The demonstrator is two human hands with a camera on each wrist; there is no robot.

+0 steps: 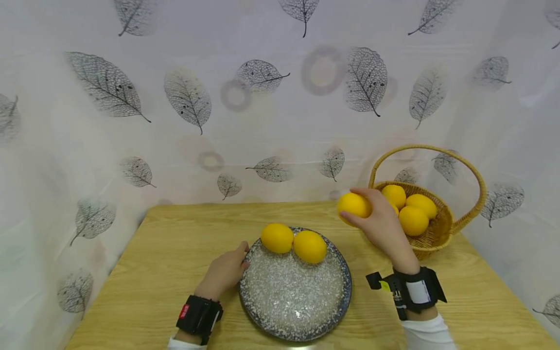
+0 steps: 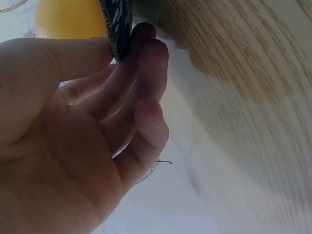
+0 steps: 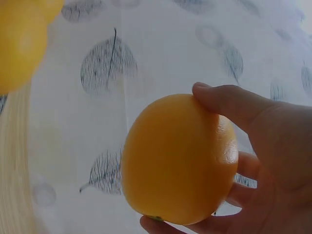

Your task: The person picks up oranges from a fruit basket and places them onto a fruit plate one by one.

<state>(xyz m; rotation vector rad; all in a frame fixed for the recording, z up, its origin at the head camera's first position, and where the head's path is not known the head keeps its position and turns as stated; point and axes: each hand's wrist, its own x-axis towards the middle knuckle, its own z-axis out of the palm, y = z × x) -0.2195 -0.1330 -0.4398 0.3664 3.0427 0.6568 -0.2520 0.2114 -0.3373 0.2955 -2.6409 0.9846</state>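
My right hand [image 1: 382,221] grips an orange [image 1: 353,206] between thumb and fingers, in front of the basket's left side. In the right wrist view the whole orange [image 3: 178,158] shows, thumb on top and fingers curled under and behind it. My left hand [image 1: 225,272] pinches the left rim of a round speckled plate [image 1: 293,301]. The left wrist view shows the thumb on one side of the plate's dark rim [image 2: 117,27] and fingers on the other. Two oranges lie side by side at the plate's far edge, a left one [image 1: 277,238] and a right one [image 1: 310,247].
A wicker basket [image 1: 446,228] with a tall arched handle [image 1: 474,170] stands at the back right, holding several oranges [image 1: 413,221]. The wooden table [image 1: 175,243] backs onto a pale leaf-print curtain [image 1: 280,121].
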